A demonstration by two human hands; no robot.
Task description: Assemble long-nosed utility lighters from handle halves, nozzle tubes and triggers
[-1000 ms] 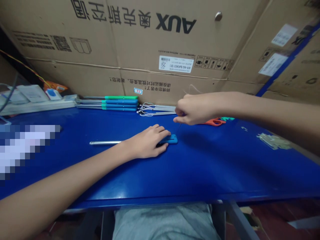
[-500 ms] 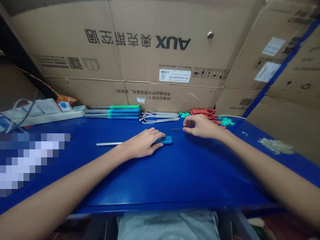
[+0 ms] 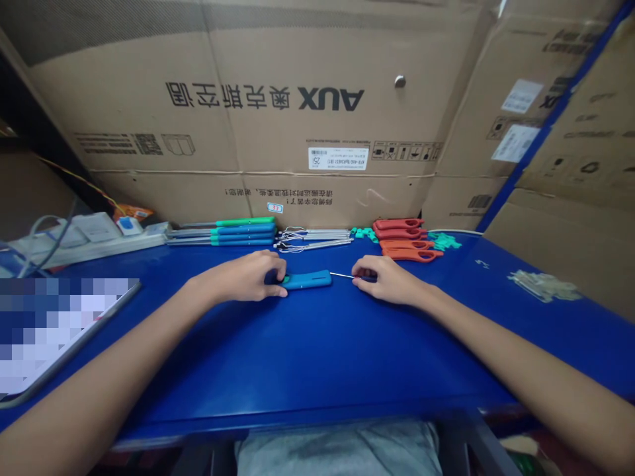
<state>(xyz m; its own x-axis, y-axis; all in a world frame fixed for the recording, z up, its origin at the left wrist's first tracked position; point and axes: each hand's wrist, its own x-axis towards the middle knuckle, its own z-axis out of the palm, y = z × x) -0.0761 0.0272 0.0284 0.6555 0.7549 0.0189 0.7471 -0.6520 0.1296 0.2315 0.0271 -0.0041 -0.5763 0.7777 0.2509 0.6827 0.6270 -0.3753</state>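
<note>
My left hand lies curled over the left end of a blue handle on the blue table, pressing it down. A thin metal wire sticks out at the handle's right end. My right hand pinches the wire's right end, fingers closed, just right of the handle. The handle's metal rod is hidden under my left hand.
At the back stand finished blue and green handled tools, a bundle of metal rods with wires, orange handles and small green caps. Clear small parts lie far right. Cardboard boxes wall the rear. A power strip lies at the left.
My right hand came down from the back and brought the wire to the handle's right end. My left hand slid left along the tool, uncovering most of the blue handle.
</note>
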